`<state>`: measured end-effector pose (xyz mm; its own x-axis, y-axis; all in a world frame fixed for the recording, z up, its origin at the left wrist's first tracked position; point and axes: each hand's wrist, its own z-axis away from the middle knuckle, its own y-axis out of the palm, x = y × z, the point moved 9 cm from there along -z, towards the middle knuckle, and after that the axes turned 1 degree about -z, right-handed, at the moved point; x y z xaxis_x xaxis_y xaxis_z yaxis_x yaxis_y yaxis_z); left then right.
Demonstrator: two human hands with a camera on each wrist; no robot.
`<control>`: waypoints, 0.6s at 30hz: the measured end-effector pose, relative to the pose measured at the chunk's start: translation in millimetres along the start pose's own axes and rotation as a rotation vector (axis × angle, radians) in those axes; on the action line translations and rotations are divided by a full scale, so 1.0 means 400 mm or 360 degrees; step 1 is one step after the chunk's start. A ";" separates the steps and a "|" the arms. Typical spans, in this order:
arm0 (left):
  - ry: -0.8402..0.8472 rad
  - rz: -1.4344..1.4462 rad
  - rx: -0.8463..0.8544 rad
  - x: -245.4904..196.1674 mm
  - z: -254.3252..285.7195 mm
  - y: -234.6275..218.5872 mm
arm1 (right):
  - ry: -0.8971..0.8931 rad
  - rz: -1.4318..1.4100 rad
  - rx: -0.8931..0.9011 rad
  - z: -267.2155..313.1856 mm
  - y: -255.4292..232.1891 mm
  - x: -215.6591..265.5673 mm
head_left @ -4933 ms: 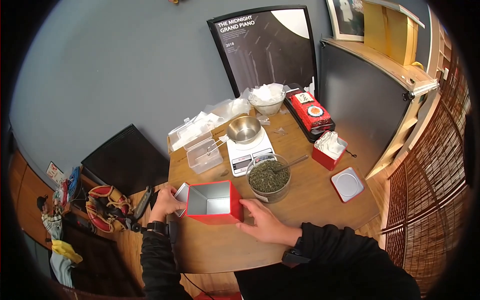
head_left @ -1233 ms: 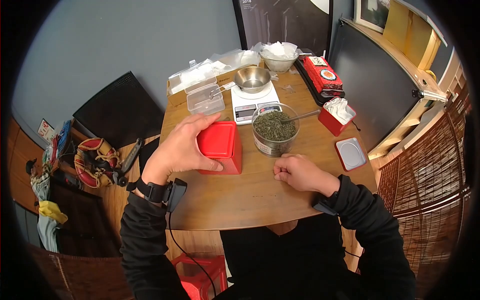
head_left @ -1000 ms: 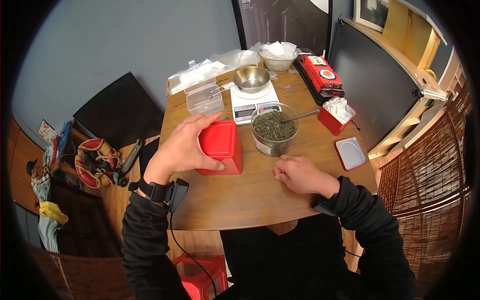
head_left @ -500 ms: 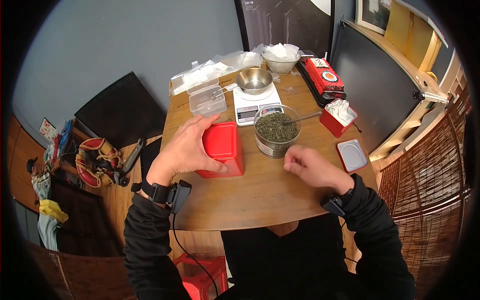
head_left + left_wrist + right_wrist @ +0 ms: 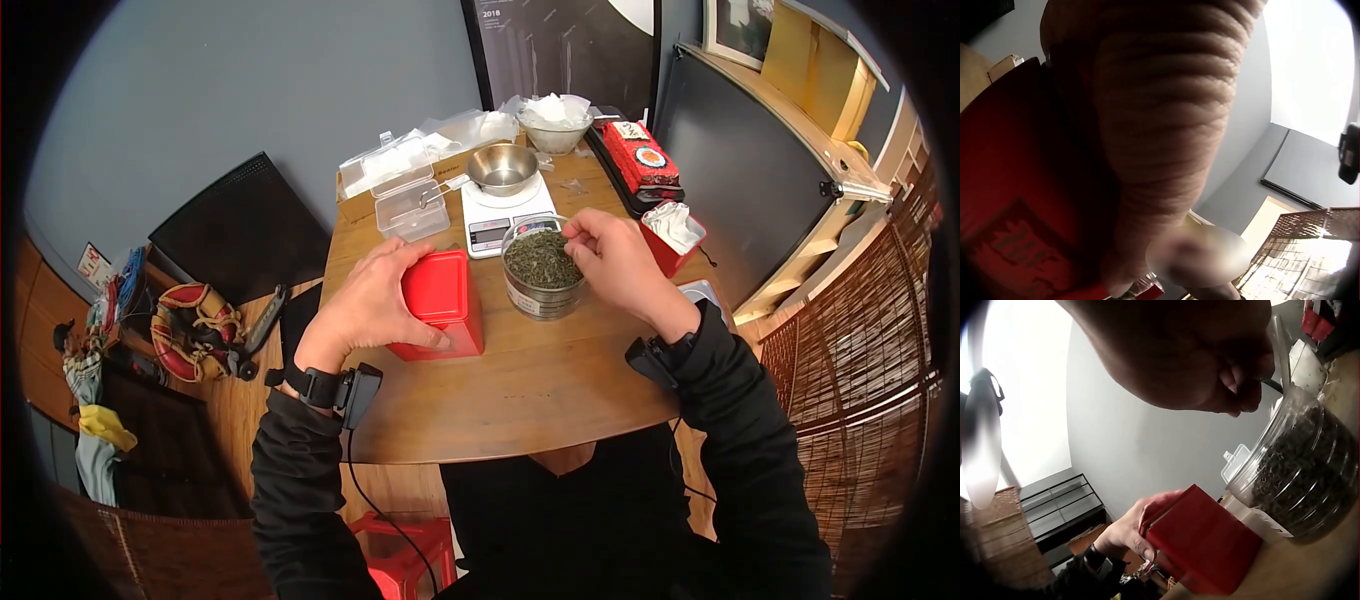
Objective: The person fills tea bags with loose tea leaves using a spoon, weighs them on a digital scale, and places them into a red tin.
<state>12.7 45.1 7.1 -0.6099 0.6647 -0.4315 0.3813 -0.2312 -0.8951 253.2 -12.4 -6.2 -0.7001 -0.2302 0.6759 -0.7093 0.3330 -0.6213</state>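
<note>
My left hand (image 5: pixel 370 300) holds a lidded red tin (image 5: pixel 437 290) standing on the table, the thumb along its front and the fingers over its far side. To its right is a clear round jar (image 5: pixel 540 303) filled with dried green tea leaves (image 5: pixel 543 258). My right hand (image 5: pixel 625 265) is over the jar's right rim, fingers curled and pinching the handle of a spoon (image 5: pixel 1282 355) that stands in the leaves. In the head view that hand hides the spoon.
Behind the jar, a steel bowl (image 5: pixel 502 168) sits on a white kitchen scale (image 5: pixel 487 232). At left is an open clear plastic box (image 5: pixel 412 212). To the right are a smaller red tin (image 5: pixel 660 250) with a white liner, its lid (image 5: pixel 700 292), and a red packet (image 5: pixel 640 160).
The red tin, earlier open and tilted, now stands lidded under my left hand. My right hand has moved from the table up and forward to the spoon in the jar.
</note>
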 end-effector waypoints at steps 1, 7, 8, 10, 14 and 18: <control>0.0001 0.0003 0.0005 -0.002 -0.002 -0.001 | -0.0045 -0.0024 -0.0059 0.003 -0.010 0.004; -0.0047 -0.0057 0.0080 -0.004 -0.003 0.001 | -0.0006 -0.0020 0.0243 0.084 -0.008 -0.005; -0.0048 -0.0024 0.0065 -0.003 -0.003 0.000 | -0.0050 -0.0015 0.0490 0.114 0.025 -0.011; -0.0045 0.0009 0.0048 -0.001 -0.004 0.000 | -0.0087 0.0010 0.0651 0.154 0.071 -0.040; 0.0014 -0.0066 0.0044 -0.011 -0.006 -0.001 | -0.0007 0.0106 0.0820 0.201 0.135 -0.094; 0.0084 -0.0145 -0.0026 -0.016 -0.006 -0.003 | 0.0153 0.0062 0.0809 0.200 0.153 -0.109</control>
<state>17.7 42.8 11.0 -0.6051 0.7191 -0.3416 0.3377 -0.1567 -0.9281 233.5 -55.0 -105.3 -0.7332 -0.1332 0.6668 -0.6496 -0.1524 -0.7448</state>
